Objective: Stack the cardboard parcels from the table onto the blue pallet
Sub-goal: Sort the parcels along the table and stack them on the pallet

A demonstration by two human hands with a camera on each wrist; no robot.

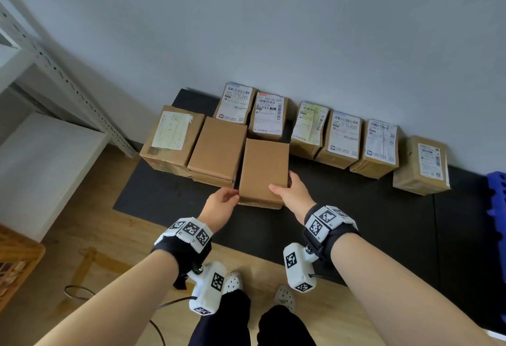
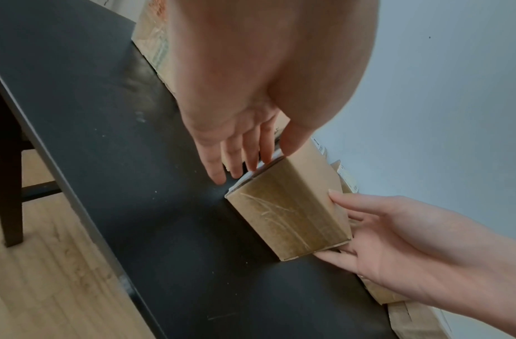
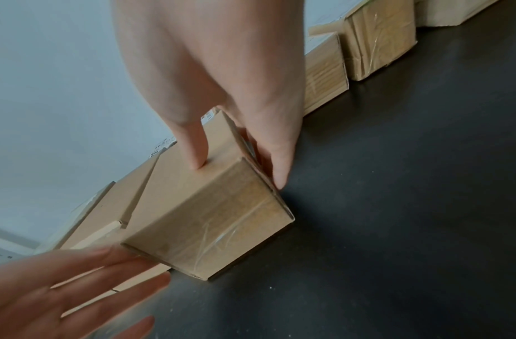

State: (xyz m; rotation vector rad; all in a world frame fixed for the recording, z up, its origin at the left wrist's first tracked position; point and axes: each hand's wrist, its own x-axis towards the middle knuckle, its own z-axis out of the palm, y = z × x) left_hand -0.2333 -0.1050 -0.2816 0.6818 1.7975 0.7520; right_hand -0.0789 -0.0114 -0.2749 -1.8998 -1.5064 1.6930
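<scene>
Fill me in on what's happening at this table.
A person is taking hold of a plain cardboard parcel at the front of the black table. The right hand grips its right side, thumb on top; the left hand reaches its left edge, fingers straight. Eight more parcels wait along the wall. The blue pallet stands to the right.

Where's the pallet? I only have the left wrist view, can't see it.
Observer: Head view shows the blue pallet at the frame's far right edge, beyond the rightmost parcel.
Operator: How many parcels besides the one being grabbed?
Observer: Eight besides the plain parcel, all on the table.
Operator: Right grip?
Observer: Right wrist view: right hand has its thumb on the top face and its fingers down the side.
</scene>
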